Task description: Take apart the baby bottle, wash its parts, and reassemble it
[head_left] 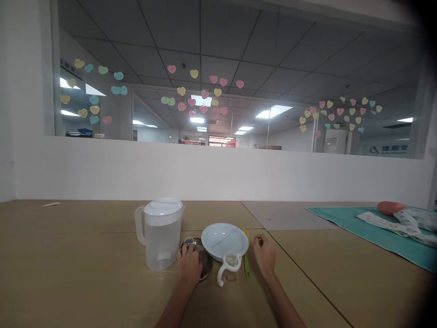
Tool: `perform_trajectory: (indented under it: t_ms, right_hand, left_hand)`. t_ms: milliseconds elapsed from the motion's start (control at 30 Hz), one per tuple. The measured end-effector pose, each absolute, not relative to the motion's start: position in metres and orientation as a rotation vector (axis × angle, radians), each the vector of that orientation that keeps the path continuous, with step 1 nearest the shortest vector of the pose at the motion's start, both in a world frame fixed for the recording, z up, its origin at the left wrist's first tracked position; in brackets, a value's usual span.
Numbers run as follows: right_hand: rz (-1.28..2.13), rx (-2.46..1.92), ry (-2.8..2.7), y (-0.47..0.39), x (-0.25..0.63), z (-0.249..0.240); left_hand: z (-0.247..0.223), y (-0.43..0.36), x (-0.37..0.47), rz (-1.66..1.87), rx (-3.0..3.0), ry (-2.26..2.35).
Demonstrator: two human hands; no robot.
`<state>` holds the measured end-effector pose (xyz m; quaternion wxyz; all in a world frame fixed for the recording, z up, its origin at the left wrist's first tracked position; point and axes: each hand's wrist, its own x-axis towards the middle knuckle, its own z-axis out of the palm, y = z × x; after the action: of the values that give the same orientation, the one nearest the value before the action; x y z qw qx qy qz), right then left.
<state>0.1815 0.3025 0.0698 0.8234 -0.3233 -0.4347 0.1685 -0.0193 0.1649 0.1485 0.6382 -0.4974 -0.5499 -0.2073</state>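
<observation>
My left hand (191, 265) reaches over a dark metal dish (205, 264), its fingers curled at small clear round pieces (189, 241). What the fingertips grip is partly hidden. To the right, my right hand (265, 256) is raised with its fingers curled in; anything inside them cannot be made out. Between the hands stand a white bowl (223, 241) and, in front of it, a small glass jar (231, 264) with a white handled holder (221, 277) around its neck. A thin yellow-and-green tool (246, 259) lies between the bowl and my right hand.
A clear lidded pitcher (162, 243) of water stands left of the dish. At the far right, a green cloth (341, 215) bears patterned fabric (382, 224) and a red object (390, 208). A white wall (211, 173) with a window closes off the back.
</observation>
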Motion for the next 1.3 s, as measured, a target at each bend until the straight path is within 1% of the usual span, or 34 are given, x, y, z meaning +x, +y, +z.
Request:
perform_trajectory:
  t_ms: [67, 133, 233, 400, 633, 867, 1000, 1133, 1300]
  right_hand:
    - [0.266, -0.613, -1.031, 0.295, 0.183, 0.086]
    - [0.166, -0.568, -1.258, 0.291, 0.182, 0.108]
    - [0.180, -0.522, -1.625, 0.292, 0.173, 0.140]
    - [0.194, -0.527, -1.799, 0.300, 0.153, 0.168]
    - [0.228, -0.463, -1.665, 0.309, 0.152, 0.175]
    - [0.304, -0.248, -1.426, 0.278, 0.201, 0.174]
    - [0.409, 0.006, -1.332, 0.251, 0.225, 0.172]
    - [0.433, 0.140, -1.254, 0.240, 0.232, 0.173]
    - [0.555, 0.304, -1.084, 0.258, 0.221, 0.165]
  left_hand:
    - [0.149, 0.166, -0.020, -0.452, -1.181, -1.250]
    - [0.150, 0.165, -0.019, -0.433, -1.226, -1.244]
    - [0.150, 0.164, -0.018, -0.431, -1.241, -1.261]
    - [0.151, 0.167, -0.019, -0.439, -1.215, -1.283]
    - [0.153, 0.162, -0.010, -0.482, -1.183, -1.343]
    - [0.161, 0.141, 0.001, -0.719, -1.157, -1.317]
    - [0.170, 0.139, -0.001, -0.886, -1.208, -1.304]
    - [0.179, 0.142, 0.000, -1.019, -1.367, -1.095]
    - [0.187, 0.151, 0.017, -1.212, -1.634, -0.825]
